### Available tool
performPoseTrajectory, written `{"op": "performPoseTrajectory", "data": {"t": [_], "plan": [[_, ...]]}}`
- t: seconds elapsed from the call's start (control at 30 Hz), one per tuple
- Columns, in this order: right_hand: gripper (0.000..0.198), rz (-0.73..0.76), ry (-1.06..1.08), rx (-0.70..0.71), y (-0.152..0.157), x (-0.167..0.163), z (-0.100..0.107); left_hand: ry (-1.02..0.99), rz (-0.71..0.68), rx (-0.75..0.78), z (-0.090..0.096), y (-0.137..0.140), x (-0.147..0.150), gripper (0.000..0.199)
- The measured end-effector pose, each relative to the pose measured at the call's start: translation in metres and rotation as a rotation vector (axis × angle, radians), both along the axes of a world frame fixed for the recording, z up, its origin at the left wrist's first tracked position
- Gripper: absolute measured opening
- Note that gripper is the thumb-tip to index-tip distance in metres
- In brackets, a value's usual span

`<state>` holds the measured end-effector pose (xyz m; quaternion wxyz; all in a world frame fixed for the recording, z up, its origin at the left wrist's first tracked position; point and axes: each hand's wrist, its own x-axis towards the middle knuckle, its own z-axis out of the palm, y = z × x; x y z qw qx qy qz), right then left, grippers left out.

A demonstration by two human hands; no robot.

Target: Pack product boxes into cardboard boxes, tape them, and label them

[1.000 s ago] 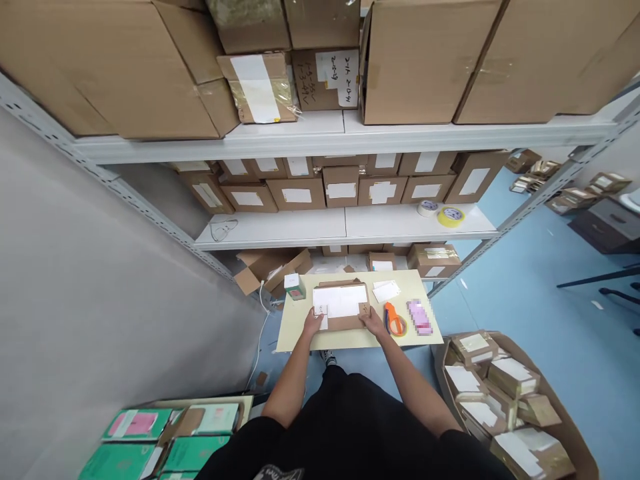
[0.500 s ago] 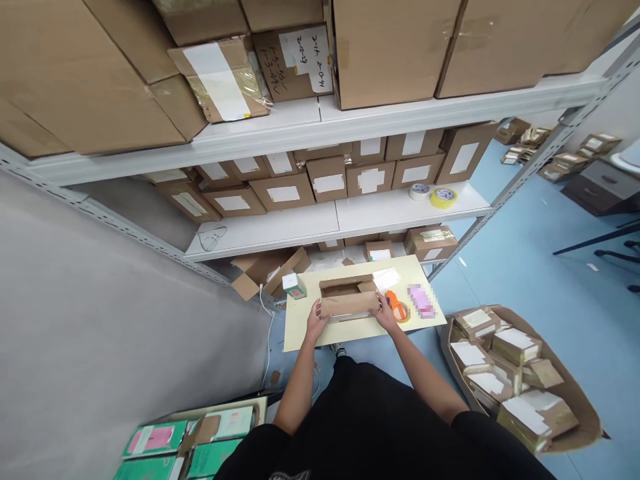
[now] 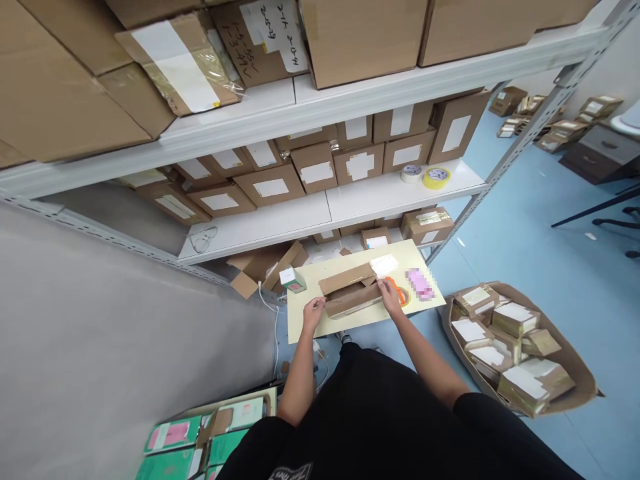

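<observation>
A small open cardboard box (image 3: pixel 354 303) lies on the pale yellow board, its long top flaps standing apart and its inside in shadow. My left hand (image 3: pixel 313 313) pinches the box's left end between thumb and fingers. At the opposite end, my right hand (image 3: pixel 391 297) grips the right corner. Just beyond that hand is an orange tape dispenser (image 3: pixel 402 294), partly covered by it. White paper labels (image 3: pixel 384 265) lie behind the box. A small white and green carton (image 3: pixel 292 279) stands at the board's left, and a blurred pink item (image 3: pixel 420 283) lies at its right.
The yellow board (image 3: pixel 305 327) juts out before a metal shelf (image 3: pixel 280 227) stacked with brown boxes. Two tape rolls (image 3: pixel 436 177) sit on the middle shelf. A large carton (image 3: pixel 583 373) of packed parcels stands at right; green boxes (image 3: pixel 165 463) are at lower left.
The box's flaps have spread apart, the rear one now leaning back. My left hand has shifted up toward the box's upper left edge. The camera view has tilted slightly downward.
</observation>
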<state>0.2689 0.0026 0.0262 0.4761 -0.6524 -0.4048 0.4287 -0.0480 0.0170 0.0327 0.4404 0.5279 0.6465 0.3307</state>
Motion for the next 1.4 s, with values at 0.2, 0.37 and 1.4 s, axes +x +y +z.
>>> {"op": "performPoseTrajectory", "data": {"t": [0.2,0.37,1.4], "plan": [[0.040,-0.048,0.042,-0.096,-0.007,0.005,0.008,-0.007,-0.189,-0.052,0.004,-0.010,0.002,0.021],[0.039,-0.003,0.242,-0.101,-0.009,0.016,0.008,0.006,-0.325,-0.087,0.000,-0.018,0.006,0.055],[0.090,0.680,-0.733,-0.166,0.045,-0.031,0.019,0.390,-0.323,0.173,-0.006,-0.107,0.037,0.011]]}}
